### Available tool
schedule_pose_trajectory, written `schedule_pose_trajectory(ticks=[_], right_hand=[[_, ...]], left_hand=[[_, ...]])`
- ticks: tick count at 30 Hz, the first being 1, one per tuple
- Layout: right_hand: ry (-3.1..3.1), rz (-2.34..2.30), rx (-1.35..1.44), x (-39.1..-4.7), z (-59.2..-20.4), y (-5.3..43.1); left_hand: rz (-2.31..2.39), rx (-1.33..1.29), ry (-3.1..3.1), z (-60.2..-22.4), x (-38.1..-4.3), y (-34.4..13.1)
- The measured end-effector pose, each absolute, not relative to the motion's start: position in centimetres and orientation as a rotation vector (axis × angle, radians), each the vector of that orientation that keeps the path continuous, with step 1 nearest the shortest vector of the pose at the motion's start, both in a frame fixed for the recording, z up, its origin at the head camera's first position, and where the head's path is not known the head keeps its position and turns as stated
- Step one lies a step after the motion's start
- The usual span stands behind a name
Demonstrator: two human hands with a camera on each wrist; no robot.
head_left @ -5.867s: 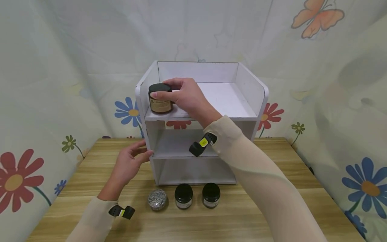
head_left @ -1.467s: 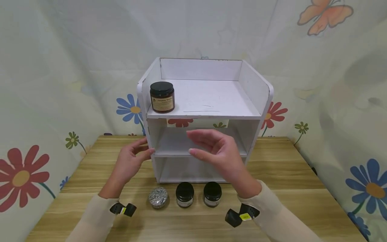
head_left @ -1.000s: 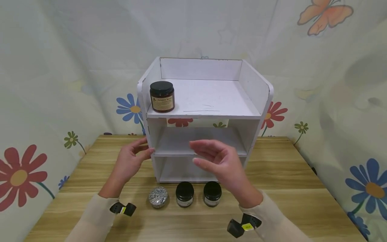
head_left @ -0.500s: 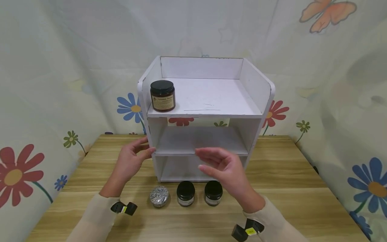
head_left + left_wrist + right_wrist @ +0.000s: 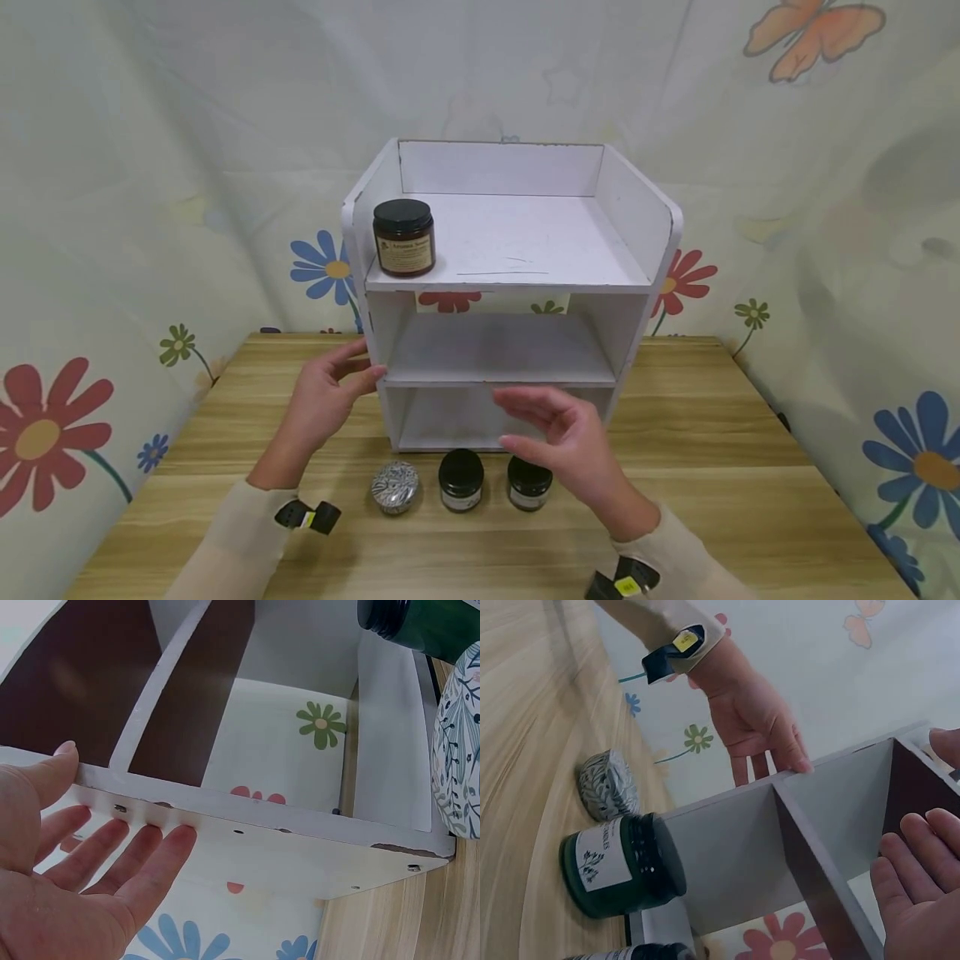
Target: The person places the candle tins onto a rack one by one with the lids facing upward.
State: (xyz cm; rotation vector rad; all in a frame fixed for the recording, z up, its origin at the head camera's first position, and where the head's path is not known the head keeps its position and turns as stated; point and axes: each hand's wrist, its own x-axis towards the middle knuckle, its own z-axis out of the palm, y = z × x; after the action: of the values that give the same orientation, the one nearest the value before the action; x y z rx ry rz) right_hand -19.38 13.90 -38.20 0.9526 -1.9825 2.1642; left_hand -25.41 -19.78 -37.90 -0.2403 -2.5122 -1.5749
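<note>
My left hand [image 5: 318, 400] rests at the left side of a white shelf unit [image 5: 510, 289]. In the left wrist view the thumb [image 5: 66, 754] lies on the front edge and the straight fingers touch the outer side. My right hand [image 5: 570, 442], holding nothing, hovers with thumb and fingers apart just above a black-lidded jar [image 5: 528, 497], overlapping its lid. Left of it stand a similar candle jar [image 5: 461, 479], green with a white label in the right wrist view, and a leaf-patterned round tin [image 5: 395, 487]. A brown labelled jar [image 5: 405, 242] stands on the top shelf's left end.
The unit has a middle shelf [image 5: 498, 350] and a bottom level behind the row of jars. It stands on a wood-grain table [image 5: 675, 517]. A flower-printed curtain [image 5: 225, 167] hangs behind and along both sides.
My right hand has let go of the brown jar at the top shelf's left end, then come down and right to the front jars. The left hand keeps its place.
</note>
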Motion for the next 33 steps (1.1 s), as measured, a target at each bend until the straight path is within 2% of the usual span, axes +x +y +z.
schedule_pose_trajectory(ticks=[33], right_hand=[[-2.165, 2.061, 0.885, -20.1, -44.9, 17.4]], left_hand=[[-1.615, -0.253, -2.494, -38.0, -25.4, -19.8]])
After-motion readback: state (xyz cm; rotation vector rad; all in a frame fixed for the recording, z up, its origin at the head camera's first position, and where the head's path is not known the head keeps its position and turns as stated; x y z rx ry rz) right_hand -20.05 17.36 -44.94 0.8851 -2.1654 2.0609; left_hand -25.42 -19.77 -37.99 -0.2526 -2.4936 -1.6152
